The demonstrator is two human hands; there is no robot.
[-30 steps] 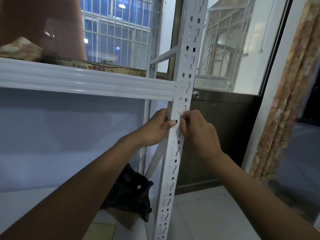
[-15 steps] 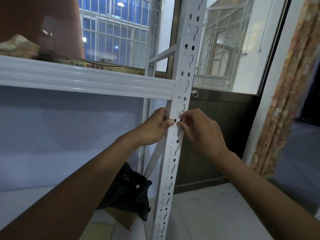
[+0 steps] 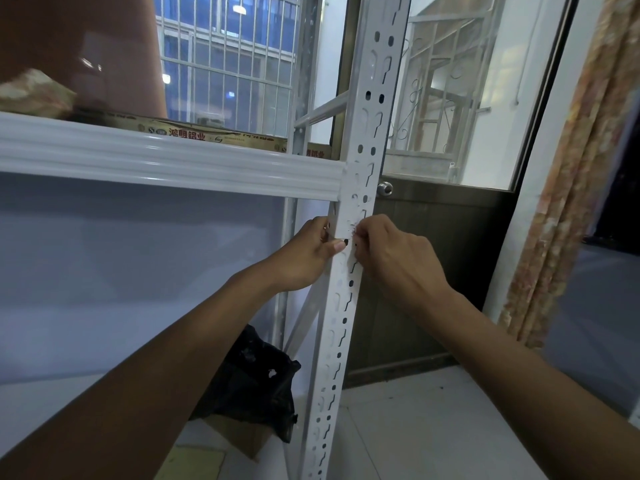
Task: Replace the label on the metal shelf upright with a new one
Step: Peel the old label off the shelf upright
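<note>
A white perforated metal shelf upright (image 3: pixel 346 306) runs from the top of the view to the floor. Just below the white shelf beam (image 3: pixel 173 164) a small white label (image 3: pixel 347 229) sticks to the upright's face, its edges ragged. My left hand (image 3: pixel 306 256) wraps the upright from the left, thumb pressed on its face beside the label. My right hand (image 3: pixel 394 254) comes from the right with its fingertips pinched at the label's right edge. The fingertips hide part of the label.
A black plastic bag (image 3: pixel 256 379) on a cardboard box sits on the floor behind the upright. A dark door with a round knob (image 3: pixel 385 188) stands behind it. A patterned curtain (image 3: pixel 568 168) hangs at the right. Printed cardboard (image 3: pixel 194 133) lies on the shelf.
Both hands stay at the label; the right fingertips have shifted slightly at its edge. The view has drifted a little, with no clear change in the label.
</note>
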